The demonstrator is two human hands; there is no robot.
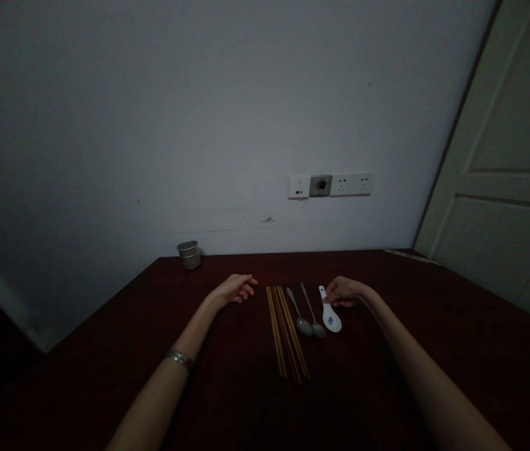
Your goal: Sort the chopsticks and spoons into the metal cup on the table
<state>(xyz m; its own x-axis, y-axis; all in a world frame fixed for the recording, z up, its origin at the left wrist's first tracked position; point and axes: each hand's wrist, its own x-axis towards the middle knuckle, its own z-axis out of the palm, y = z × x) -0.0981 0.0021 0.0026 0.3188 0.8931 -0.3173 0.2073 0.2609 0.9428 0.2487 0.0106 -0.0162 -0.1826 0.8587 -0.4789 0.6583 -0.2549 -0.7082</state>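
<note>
My right hand (346, 292) has its fingers closed on the handle of a white soup spoon (331, 319) with a blue mark in its bowl. Left of that spoon, two metal spoons (305, 327) lie side by side, handles pointing to the wall. Several wooden chopsticks (285, 329) are laid out in a row beside them, roughly lengthwise to me. Over the table left of the chopsticks, my left hand (235, 289) is empty, its fingers apart and slightly curled. A bracelet circles the left forearm.
A metal cup (189, 255) stands at the far left corner of the dark red table (227, 376). Behind the table rises a wall with power sockets (352, 184). A pale panelled door (509, 181) is at the right.
</note>
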